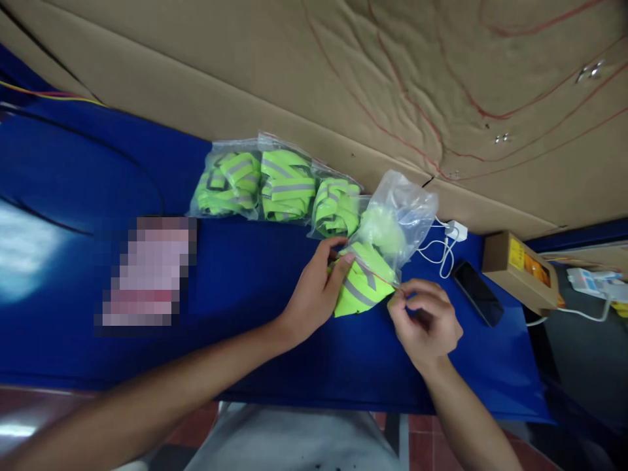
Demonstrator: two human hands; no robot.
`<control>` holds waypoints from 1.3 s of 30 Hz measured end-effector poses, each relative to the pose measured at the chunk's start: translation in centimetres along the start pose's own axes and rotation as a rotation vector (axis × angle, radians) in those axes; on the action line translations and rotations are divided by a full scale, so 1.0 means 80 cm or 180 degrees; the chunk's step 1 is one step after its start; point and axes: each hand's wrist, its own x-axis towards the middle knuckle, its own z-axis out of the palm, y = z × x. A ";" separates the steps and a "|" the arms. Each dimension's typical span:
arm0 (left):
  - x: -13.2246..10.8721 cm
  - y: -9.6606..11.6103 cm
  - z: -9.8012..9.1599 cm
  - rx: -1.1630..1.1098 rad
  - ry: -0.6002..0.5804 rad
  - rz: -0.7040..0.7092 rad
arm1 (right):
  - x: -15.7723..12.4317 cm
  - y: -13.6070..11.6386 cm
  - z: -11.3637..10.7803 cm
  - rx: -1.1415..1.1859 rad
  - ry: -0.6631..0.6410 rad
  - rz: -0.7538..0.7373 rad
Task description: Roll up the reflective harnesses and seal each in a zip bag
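In the head view a clear plastic bag (409,212) lies over the upper part of a folded yellow-green reflective strap bundle (360,291). My left hand (314,288) pinches the bag's edge and the bundle on their left side. My right hand (426,320) has thumb and forefinger closed at the right end of the bag's red-lined edge, beside the bundle's corner. Behind them, three clear bags of similar straps stand in a row: a left one (230,183), a middle one (288,186) and a right one (336,206).
The blue table (235,281) meets a brown padded panel (294,72) at the back. A pixelated flat object (152,268) lies at left. At right are a white charger (456,230) with cable, a black phone (477,292) and a cardboard box (515,268).
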 end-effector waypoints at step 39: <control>-0.004 0.020 -0.004 -0.1825 -0.1202 -0.0682 | -0.017 -0.009 0.034 0.3385 -0.1251 0.3263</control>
